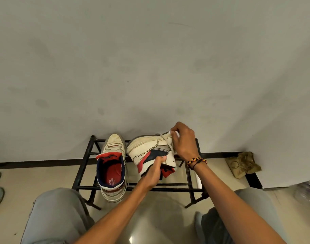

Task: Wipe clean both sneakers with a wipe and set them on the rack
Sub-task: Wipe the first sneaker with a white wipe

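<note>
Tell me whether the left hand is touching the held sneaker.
Touching. The head view shows the left hand gripping the held sneaker at its collar, fingers curled round the edge, with no gap between them.

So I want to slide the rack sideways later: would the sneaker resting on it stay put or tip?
The resting sneaker lies flat on its sole across thin black bars of the rack, so it probably won't tip. Its heel overhangs the front bar, so a jolt might slide it off. It looks stiff enough to keep its shape.
</note>
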